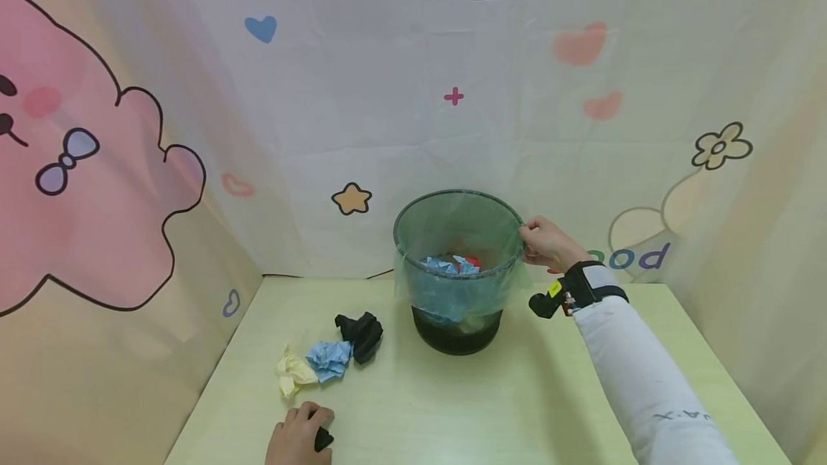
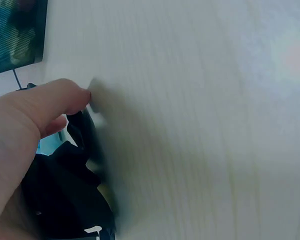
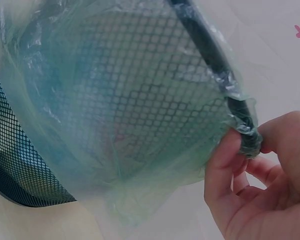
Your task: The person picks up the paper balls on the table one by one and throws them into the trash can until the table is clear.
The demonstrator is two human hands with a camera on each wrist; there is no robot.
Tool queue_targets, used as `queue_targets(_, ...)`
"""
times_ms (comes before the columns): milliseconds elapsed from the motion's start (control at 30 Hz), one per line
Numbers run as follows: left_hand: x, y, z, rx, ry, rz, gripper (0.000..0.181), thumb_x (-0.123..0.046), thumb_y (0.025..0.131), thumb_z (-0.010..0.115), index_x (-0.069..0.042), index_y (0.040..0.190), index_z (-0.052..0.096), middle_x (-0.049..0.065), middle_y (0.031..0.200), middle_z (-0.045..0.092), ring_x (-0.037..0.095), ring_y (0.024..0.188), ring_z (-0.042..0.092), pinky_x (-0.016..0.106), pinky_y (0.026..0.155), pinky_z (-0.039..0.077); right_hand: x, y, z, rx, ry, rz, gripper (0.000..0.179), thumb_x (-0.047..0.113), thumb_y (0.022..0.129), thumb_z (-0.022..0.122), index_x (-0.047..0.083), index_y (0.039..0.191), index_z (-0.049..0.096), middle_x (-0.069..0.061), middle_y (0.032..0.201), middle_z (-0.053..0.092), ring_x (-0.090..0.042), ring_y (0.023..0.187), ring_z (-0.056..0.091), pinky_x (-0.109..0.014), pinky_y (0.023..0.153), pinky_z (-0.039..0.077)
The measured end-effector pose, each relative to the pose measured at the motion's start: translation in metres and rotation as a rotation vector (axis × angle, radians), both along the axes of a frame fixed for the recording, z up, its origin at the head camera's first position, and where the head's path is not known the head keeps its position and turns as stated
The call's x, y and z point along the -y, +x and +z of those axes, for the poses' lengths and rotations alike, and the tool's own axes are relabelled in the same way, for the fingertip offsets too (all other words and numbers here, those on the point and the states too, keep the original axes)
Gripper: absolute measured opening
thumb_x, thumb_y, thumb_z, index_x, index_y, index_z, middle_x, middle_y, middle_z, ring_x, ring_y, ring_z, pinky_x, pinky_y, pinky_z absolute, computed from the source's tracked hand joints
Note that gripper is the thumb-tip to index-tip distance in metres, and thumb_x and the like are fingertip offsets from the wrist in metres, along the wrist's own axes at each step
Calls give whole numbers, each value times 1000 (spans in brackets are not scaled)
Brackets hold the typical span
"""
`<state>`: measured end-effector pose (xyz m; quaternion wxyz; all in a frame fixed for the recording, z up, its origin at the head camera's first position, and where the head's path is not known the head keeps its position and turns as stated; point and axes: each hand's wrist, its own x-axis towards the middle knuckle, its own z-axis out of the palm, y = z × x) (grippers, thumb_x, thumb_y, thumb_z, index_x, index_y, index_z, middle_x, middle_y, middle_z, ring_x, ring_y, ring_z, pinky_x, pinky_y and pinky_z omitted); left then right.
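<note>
A black mesh wastebasket point(image 1: 456, 343) stands at the back of the table, lined with a translucent green bag point(image 1: 423, 289) folded over its rim. Blue crumpled paper point(image 1: 441, 265) and a bit of red show inside. My right hand point(image 1: 549, 244) pinches the basket's right rim through the bag, thumb on one side and fingers on the other in the right wrist view. Low at the front left, my left hand point(image 1: 298, 436) grips a crumpled black piece point(image 2: 65, 192), close over the table; the palm side is partly hidden.
Left of the basket lie a crumpled black piece point(image 1: 363, 337), a blue paper ball point(image 1: 329, 359) and a pale yellow paper ball point(image 1: 294, 372), side by side. A printed curtain point(image 1: 310, 128) closes off the back and sides of the pale table point(image 1: 452, 407).
</note>
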<state>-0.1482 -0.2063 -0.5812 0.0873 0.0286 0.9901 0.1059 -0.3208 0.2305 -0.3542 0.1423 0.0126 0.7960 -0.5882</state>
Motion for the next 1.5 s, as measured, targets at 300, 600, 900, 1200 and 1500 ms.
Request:
queue_targets(300, 1, -1, 6, 22, 42, -20, 24, -24, 64, 77, -21, 83, 62, 0, 89, 50, 20, 75, 45, 40, 59, 43, -1, -3, -1, 8, 6, -8, 6, 11, 96, 32, 6, 98, 29, -10, 90, 30, -17, 71, 40, -23, 65, 43)
queue_targets(600, -3, -5, 11, -52, 67, -71, 18, -19, 69, 74, -22, 74, 57, -2, 78, 44, 17, 66, 39, 32, 51, 37, -1, -3, -3, 2, -7, -9, 6, 11, 96, 32, 7, 96, 29, -8, 85, 31, -15, 66, 40, -24, 64, 43)
queue_targets(900, -15, -13, 25, -129, 56, -124, 17, -22, 71, 74, -24, 73, 58, -4, 75, 45, 15, 68, 41, 29, 56, 37, 0, -3, -5, -4, 1, -6, 6, 11, 96, 32, 6, 98, 29, -8, 87, 30, -15, 68, 40, -24, 65, 43)
queue_targets(1200, -23, -25, 40, -319, 50, -223, 16, -22, 68, 72, -25, 74, 58, -5, 78, 48, 13, 68, 41, 26, 55, 37, -1, 0, -4, -22, 2, 13, 7, 11, 96, 31, 6, 96, 27, -6, 77, 32, -13, 63, 39, -23, 64, 44)
queue_targets(1500, -37, -37, 61, -466, 19, -323, 13, -21, 67, 70, -22, 74, 59, -5, 75, 47, 13, 66, 40, 24, 52, 32, -3, 0, -4, -32, 5, 24, 7, 12, 97, 30, 7, 95, 27, -5, 76, 32, -14, 62, 39, -24, 64, 44)
